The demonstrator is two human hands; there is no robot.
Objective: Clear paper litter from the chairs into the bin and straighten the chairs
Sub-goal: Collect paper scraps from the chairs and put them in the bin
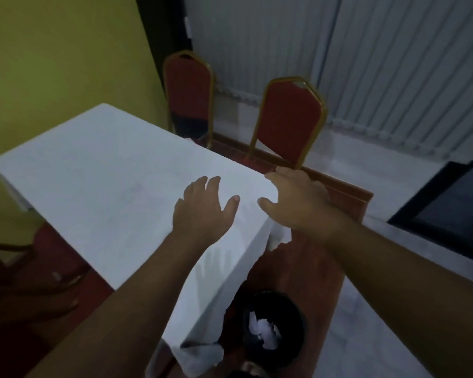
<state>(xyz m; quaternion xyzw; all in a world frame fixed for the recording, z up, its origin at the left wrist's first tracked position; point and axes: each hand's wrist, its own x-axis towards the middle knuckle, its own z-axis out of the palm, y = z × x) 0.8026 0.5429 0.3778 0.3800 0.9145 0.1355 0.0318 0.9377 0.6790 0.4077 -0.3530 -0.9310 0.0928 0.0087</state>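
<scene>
Overhead, both bare forearms reached forward from the lower edge of the view, converging on the near right corner of the worktop [93, 170], which was draped in a white cloth. Left hand [202, 211] lay palm down over the cloth, wrist straight, fingers [213, 184] spread wide and empty, thumb splayed to the right. Right hand [298, 197] sat at the very corner of the cloth, palm down and angled leftward, its fingers loosely open with the thumb stretched toward the left hand; whether the fingertips pinched the cloth edge could not be told. The two thumbs were near each other, not touching. Beyond the worktop's far long side stood two red chairs with gold frames: far chair [189, 91] close to the yellow-green wall [52, 64], and near chair [290, 118] just behind the right hand, its back turned slightly. Part of a third, dark chair [17, 266] showed at the left edge, in shadow. On the red carpet [306, 268] below the worktop's corner stood a black bin [298, 315], round and open, with crumpled white paper [262, 331] inside. A pale crumpled piece [202, 353] lay on the floor just left of the bin, at the hem of the cloth; blurred, so paper or cloth fold uncertain. Vertical blinds [393, 77] covered the far right wall.
</scene>
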